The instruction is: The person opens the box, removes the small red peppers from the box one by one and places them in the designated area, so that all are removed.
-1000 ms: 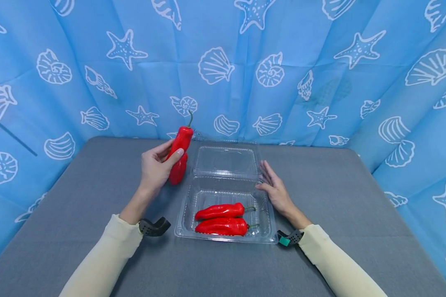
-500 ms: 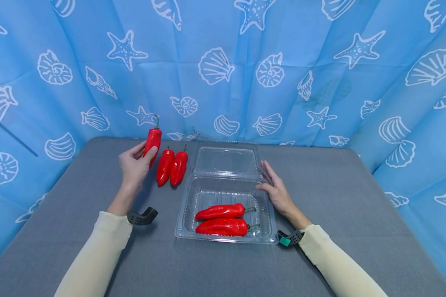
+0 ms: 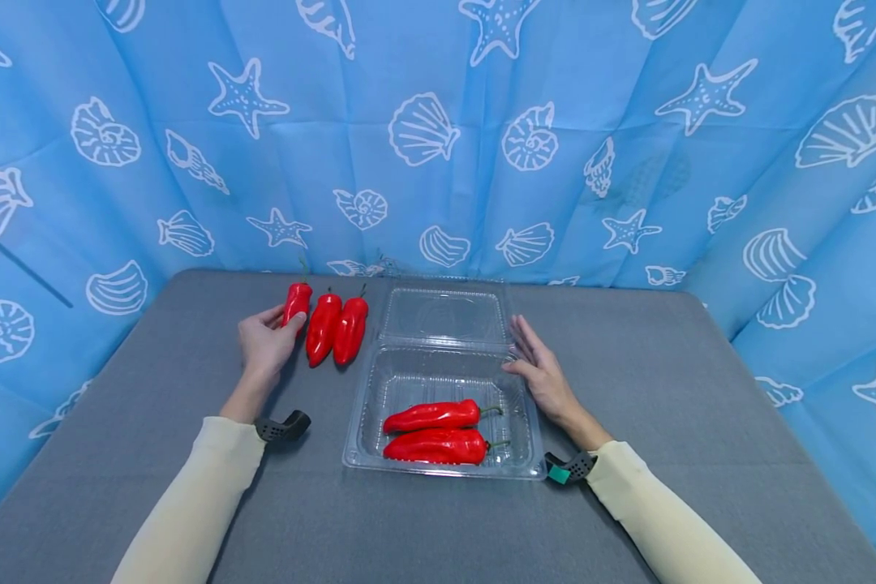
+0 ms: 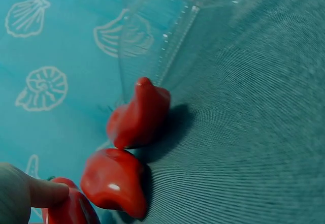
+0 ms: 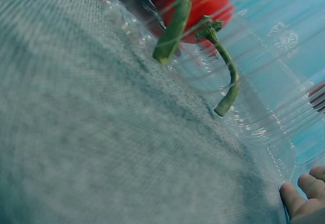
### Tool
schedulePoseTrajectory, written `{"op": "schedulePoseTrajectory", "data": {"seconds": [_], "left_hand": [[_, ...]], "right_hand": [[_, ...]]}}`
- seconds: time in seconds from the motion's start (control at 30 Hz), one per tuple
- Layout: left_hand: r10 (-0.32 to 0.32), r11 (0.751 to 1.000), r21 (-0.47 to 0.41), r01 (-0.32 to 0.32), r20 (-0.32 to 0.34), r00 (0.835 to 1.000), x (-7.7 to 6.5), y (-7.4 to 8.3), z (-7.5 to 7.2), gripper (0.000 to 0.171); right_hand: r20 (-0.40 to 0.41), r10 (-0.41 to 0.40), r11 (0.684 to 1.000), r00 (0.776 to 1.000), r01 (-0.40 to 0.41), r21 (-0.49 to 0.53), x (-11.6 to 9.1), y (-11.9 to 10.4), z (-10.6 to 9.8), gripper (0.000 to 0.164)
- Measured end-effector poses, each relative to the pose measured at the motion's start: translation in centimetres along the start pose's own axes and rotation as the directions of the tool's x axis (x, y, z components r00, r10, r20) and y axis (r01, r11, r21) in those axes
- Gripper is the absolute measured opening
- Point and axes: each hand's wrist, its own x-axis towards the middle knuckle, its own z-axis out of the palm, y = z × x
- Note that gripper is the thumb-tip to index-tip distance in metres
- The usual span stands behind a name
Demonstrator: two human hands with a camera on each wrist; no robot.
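Note:
At the left of the table my left hand (image 3: 264, 345) pinches a red pepper (image 3: 296, 302) between thumb and fingers, its stem pointing away. Close to its right lie two more red peppers, the nearer one (image 3: 324, 328) and another (image 3: 351, 331), side by side. In the left wrist view the thumb presses on the held pepper (image 4: 73, 209). A clear plastic clamshell container (image 3: 362, 430) sits open in the middle, with two red peppers (image 3: 435, 446) lying crosswise in its near half. My right hand (image 3: 547, 383), fingers extended, rests against the container's right side.
The container's clear lid (image 3: 445, 315) is folded back flat toward the curtain. A blue curtain (image 3: 445, 73) with white sea shells hangs behind the grey cloth-covered table (image 3: 628, 357). In the right wrist view, green stems (image 5: 227, 82) show through the container wall.
The left hand has carried its pepper left, away from the two peppers near the container, then lowered it beside them. The right hand and container have stayed in place.

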Motion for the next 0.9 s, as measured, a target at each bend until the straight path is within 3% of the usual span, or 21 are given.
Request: {"op": "schedulePoseTrajectory", "data": {"seconds": [0.9], "left_hand": [[-0.01, 0.998, -0.058, 0.013, 0.047, 0.999, 0.04, -0.34, 0.56, 0.059]], "right_hand": [[0.005, -0.007, 1.0, 1.0, 0.007, -0.003, -0.02, -0.05, -0.04, 0.082]]}}
